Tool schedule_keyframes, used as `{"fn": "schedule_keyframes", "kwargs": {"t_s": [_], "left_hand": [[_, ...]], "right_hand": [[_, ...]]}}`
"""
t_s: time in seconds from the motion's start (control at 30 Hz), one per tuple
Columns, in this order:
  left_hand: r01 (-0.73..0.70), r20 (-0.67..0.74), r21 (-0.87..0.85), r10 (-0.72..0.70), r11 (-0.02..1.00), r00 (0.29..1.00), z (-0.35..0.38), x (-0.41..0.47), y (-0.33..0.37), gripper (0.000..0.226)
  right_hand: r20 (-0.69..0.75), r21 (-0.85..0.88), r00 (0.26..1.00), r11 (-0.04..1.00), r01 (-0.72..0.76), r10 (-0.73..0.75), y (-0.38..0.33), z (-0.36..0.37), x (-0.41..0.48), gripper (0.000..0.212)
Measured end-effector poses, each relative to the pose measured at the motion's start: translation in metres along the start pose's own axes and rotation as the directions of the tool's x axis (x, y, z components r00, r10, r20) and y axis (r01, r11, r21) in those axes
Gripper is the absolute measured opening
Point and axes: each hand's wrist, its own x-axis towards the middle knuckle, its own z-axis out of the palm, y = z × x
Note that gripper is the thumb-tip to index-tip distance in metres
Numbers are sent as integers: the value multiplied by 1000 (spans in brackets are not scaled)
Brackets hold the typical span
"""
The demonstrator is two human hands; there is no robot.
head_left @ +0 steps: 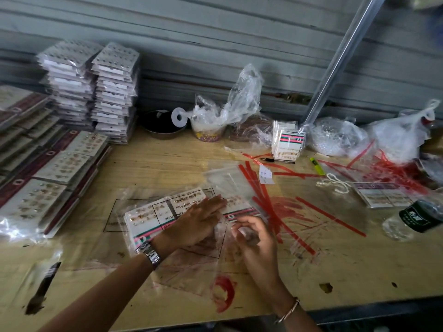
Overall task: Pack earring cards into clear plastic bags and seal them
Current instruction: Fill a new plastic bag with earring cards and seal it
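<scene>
Where the scuffed plywood table (335,267) lies nearest, a thin metal bangle (288,310) is seen on the right wrist and a linked steel watch (149,252) on the left. Just beyond, a glossy clear plastic bag (187,264), printed with a black-outlined box, is spread flat on the wood. It is pressed down by the left hand (199,222), whose fingers are laid straight and grip nothing. The bag's thin film is pinched by the curled fingers of the right hand (254,238). A rectangular white earring card (146,215), dotted with small gold and pearl studs and edged in pink and green stripes, is partly covered by the left hand; whether it is inside the film cannot be told. Narrow red strips (330,215) are scattered to the right. Farther back, stacked cards (55,173) are banked at the left, crumpled plastic sacks (239,101) are heaped, and a ribbed grey wall (215,32) is seen behind.
</scene>
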Motion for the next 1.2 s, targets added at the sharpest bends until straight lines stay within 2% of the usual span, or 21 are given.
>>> {"fn": "schedule_keyframes", "kwargs": {"t_s": [0.1,0.2,0.3,0.37,0.5,0.63,0.77,0.83,0.97,1.07,1.2], "left_hand": [[16,30,32,-17,999,999,0,0,-4,64],[4,-53,89,1,996,999,5,0,-6,73],[31,-193,106,-10,994,981,14,3,-6,64],[36,-223,116,-9,993,975,17,6,-5,60],[17,-230,127,13,992,973,18,5,-4,56],[14,-271,105,15,994,963,18,6,-1,52],[18,-269,109,12,994,963,18,6,-1,53],[19,-272,112,12,994,962,18,5,0,51],[17,-296,137,24,990,955,20,5,3,50],[26,-300,138,17,990,954,21,4,5,50],[27,-293,102,4,994,956,19,3,7,45]], "right_hand": [[20,16,1000,1000,-19,19,-2,-1,1,23],[28,-12,999,999,-31,31,-7,0,1,35],[7,-71,1000,997,-18,18,-11,5,-2,36],[-14,-57,999,997,-48,47,-10,9,-3,33],[-42,143,986,978,-152,159,-3,11,-1,31],[-3,234,996,968,-91,94,-9,11,1,28],[51,228,997,972,-65,55,-13,6,2,24],[53,146,996,986,-82,75,-10,5,0,24],[-43,40,981,982,-185,187,-5,9,-6,32],[-92,116,975,975,-191,202,-6,11,-5,35],[-81,232,977,957,-175,198,-10,13,-2,30]]}}
